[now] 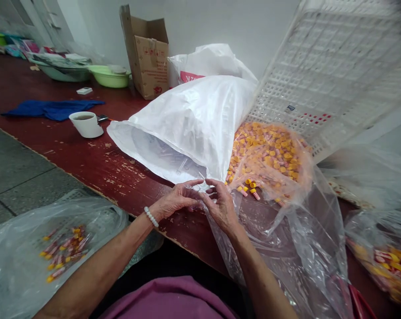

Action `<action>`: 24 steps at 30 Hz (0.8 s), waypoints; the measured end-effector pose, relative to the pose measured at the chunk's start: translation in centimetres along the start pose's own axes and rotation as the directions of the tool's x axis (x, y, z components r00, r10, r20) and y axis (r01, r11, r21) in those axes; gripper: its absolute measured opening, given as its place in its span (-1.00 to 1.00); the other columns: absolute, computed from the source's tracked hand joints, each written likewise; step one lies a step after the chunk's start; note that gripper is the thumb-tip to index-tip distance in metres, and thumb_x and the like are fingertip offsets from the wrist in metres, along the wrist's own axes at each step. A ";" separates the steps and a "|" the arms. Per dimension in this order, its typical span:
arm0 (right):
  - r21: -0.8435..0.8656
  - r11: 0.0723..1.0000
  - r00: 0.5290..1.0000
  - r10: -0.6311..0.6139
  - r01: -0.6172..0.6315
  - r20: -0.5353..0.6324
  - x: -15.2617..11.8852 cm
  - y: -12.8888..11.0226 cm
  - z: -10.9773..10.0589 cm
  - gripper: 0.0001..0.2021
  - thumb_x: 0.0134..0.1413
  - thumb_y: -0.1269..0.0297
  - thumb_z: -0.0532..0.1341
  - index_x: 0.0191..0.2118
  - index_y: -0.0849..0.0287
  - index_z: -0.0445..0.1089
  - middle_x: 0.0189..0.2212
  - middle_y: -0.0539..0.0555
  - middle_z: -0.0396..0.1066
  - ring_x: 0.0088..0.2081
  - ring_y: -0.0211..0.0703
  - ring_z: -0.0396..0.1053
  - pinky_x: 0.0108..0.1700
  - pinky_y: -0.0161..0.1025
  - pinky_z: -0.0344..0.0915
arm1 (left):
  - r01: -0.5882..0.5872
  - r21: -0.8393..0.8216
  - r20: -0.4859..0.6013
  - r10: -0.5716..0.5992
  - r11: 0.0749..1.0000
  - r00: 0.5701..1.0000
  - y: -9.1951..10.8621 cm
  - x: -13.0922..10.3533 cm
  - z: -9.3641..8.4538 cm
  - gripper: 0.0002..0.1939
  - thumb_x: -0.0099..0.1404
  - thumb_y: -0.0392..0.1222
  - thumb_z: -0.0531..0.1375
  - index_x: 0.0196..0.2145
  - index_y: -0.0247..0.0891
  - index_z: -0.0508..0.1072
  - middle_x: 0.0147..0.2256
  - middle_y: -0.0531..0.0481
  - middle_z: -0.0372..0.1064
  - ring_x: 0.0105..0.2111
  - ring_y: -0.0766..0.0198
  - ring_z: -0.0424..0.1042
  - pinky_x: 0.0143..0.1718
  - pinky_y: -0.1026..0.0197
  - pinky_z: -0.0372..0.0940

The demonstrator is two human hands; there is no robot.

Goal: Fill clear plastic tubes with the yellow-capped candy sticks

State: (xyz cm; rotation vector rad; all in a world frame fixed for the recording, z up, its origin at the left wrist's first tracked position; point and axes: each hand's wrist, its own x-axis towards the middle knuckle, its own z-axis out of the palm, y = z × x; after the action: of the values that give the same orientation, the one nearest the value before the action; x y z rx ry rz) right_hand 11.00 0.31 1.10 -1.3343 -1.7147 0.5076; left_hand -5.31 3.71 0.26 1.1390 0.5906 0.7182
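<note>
Above the table's front edge my left hand (177, 200), with a white bead bracelet at the wrist, and my right hand (222, 204) meet fingertip to fingertip. Both are closed in a pinch around a small clear plastic piece (198, 188) with a ring-like loop; fingers hide much of it. Just beyond them, the mouth of a white woven sack (200, 110) faces me, with clear plastic pieces (183, 164) inside. Right of my right hand, a few small pink tubes with yellow caps (254, 193) lie by a large pile of the same (273, 148), partly covered by clear plastic film.
A white plastic basket (320, 75) leans over the pile. At left stand a cup of dark liquid (86, 125), a blue cloth (54, 109), a green basin (109, 77) and a cardboard box (150, 62). A clear bag (97, 217) with capped tubes lies below the table edge.
</note>
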 end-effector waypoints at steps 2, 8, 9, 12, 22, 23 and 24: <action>-0.106 0.988 0.994 -0.109 0.111 0.029 0.2 -0.4 -0.2 -0.62 0.01 0.17 0.25 -0.02 0.09 0.31 -0.07 0.13 0.31 -0.10 -0.09 0.30 -0.07 -0.12 0.27 | -0.017 0.096 -0.026 0.019 0.995 0.999 0.1 0.0 0.5 -0.29 0.01 -0.35 0.25 0.15 -0.27 0.21 -0.37 0.01 0.40 -0.44 0.34 0.34 -0.44 0.32 0.22; -0.151 0.968 0.971 -0.177 0.201 0.159 0.5 -1.0 0.0 -0.77 0.04 0.20 0.24 -0.14 0.03 0.41 -0.12 0.07 0.36 -0.07 -0.07 0.26 0.01 -0.08 0.17 | -0.043 0.389 -0.160 0.113 0.920 0.981 0.4 0.5 2.2 -0.51 -0.13 -0.48 0.19 -0.15 -0.35 0.41 -0.41 0.05 0.37 -0.39 0.31 0.32 -0.42 0.33 0.21; -0.121 0.974 0.974 -0.174 0.193 0.148 0.4 -1.0 0.1 -0.80 0.04 0.22 0.24 -0.17 0.04 0.41 -0.14 0.06 0.37 -0.08 -0.09 0.27 0.01 -0.09 0.17 | -0.045 0.381 -0.159 0.113 0.924 0.981 0.5 0.6 2.3 -0.49 -0.12 -0.47 0.20 -0.13 -0.35 0.40 -0.41 0.05 0.37 -0.40 0.32 0.32 -0.44 0.34 0.21; 0.024 0.996 0.996 -0.085 0.085 0.012 0.4 -0.8 -0.1 -0.83 0.03 0.21 0.24 -0.22 0.09 0.39 -0.25 0.03 0.39 -0.16 -0.15 0.31 -0.06 -0.15 0.21 | 0.007 0.261 -0.063 0.010 0.965 0.998 0.3 0.5 1.9 -0.41 -0.09 -0.41 0.24 -0.03 -0.34 0.33 -0.41 0.03 0.37 -0.45 0.34 0.33 -0.50 0.35 0.19; -0.152 0.956 0.951 -0.272 0.250 -0.147 -3.0 -0.2 -0.5 -0.82 0.09 0.38 0.15 -0.16 0.07 0.33 -0.21 0.10 0.38 -0.14 -0.12 0.34 -0.08 -0.13 0.29 | 0.153 -0.571 0.098 -0.118 0.807 0.988 -3.0 -0.2 1.0 -0.60 -0.04 -0.45 0.22 -0.18 -0.32 0.47 -0.29 -0.06 0.44 -0.36 0.34 0.41 -0.30 0.31 0.30; -0.203 0.931 0.939 -0.328 0.303 -0.105 -3.7 0.0 0.1 -0.83 0.10 0.41 0.12 -0.18 0.07 0.34 -0.19 0.12 0.38 -0.12 -0.12 0.34 -0.08 -0.13 0.30 | 0.154 -0.615 0.107 -0.112 0.773 0.988 -3.3 -0.4 1.2 -0.60 -0.05 -0.45 0.22 -0.18 -0.33 0.47 -0.27 -0.06 0.44 -0.33 0.34 0.41 -0.24 0.31 0.29; -0.248 0.907 0.927 -0.368 0.341 -0.070 -4.2 0.2 0.6 -0.83 0.11 0.43 0.10 -0.21 0.07 0.36 -0.19 0.12 0.38 -0.11 -0.12 0.33 -0.10 -0.14 0.30 | 0.155 -0.641 0.115 -0.106 0.752 0.988 -3.5 -0.5 1.2 -0.56 -0.06 -0.45 0.22 -0.15 -0.33 0.47 -0.25 -0.07 0.45 -0.29 0.33 0.41 -0.19 0.31 0.28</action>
State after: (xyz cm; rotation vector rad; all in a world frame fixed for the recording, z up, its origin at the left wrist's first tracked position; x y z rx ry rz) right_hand 10.76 -3.37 -1.01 -1.1431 -1.9075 0.0197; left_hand -4.02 1.70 -2.60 0.4599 0.3066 0.6799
